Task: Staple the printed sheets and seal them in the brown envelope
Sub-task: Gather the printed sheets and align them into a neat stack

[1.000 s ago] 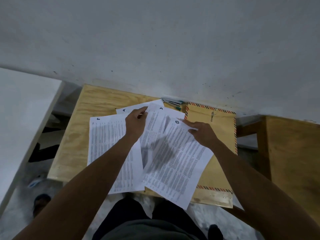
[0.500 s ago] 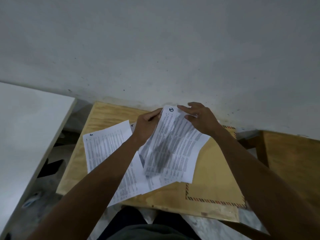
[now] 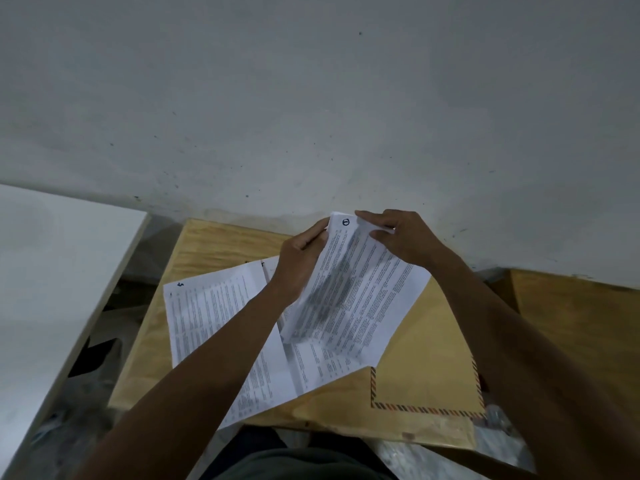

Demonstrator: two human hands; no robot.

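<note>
A printed sheet marked with a circled 1 (image 3: 360, 289) is lifted off the wooden table (image 3: 221, 251), tilted, its top edge near the wall. My left hand (image 3: 299, 261) grips its left top edge together with sheets behind it. My right hand (image 3: 401, 240) pinches the top right corner. Other printed sheets (image 3: 214, 323) lie flat on the table under my left forearm. The brown envelope (image 3: 429, 368), with a striped border, lies flat on the right half of the table, partly under the papers. No stapler is in sight.
A grey wall (image 3: 311, 116) rises right behind the table. A white surface (image 3: 52, 271) stands at the left, with a gap to the floor between. Another wooden surface (image 3: 571, 323) sits at the right.
Both hands have raised the sheet marked 1 from the table and brought it up toward the wall. The camera has tilted, so the far end of the table is now hidden.
</note>
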